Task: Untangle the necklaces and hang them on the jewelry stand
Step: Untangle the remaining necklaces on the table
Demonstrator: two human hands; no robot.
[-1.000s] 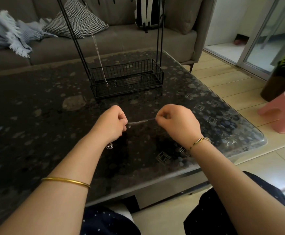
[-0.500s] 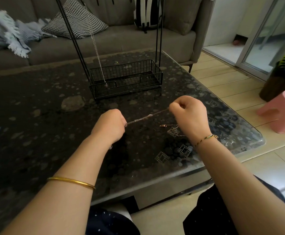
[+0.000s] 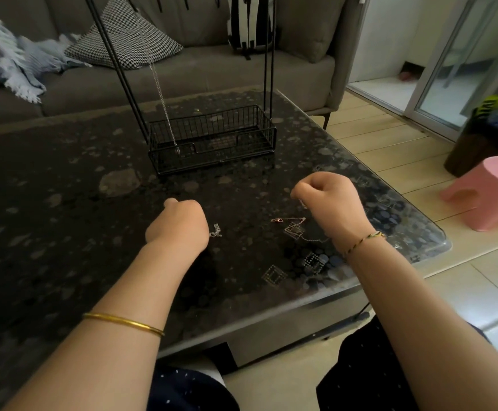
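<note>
My left hand (image 3: 179, 225) is a closed fist low over the dark table, and a short end of a silver necklace (image 3: 215, 232) sticks out of it on the right. My right hand (image 3: 329, 203) is closed higher up and pinches a thin chain at its fingertips. It seems to be the rose-gold necklace (image 3: 289, 220), whose clasp end lies on the table just below that hand. No chain shows between the two hands. The black wire jewelry stand (image 3: 212, 137) stands behind them, and one silver chain (image 3: 161, 93) hangs from it into its basket.
The glass-topped table's edge (image 3: 390, 271) runs close on the right and front. A grey sofa (image 3: 212, 69) with a checked cushion and a blanket sits behind the table. A pink stool (image 3: 488, 191) stands on the floor at the right.
My hands have pulled apart, the right going right and up. The chain stretched between them no longer spans the gap. The rose-gold chain now lies in view on the table.
</note>
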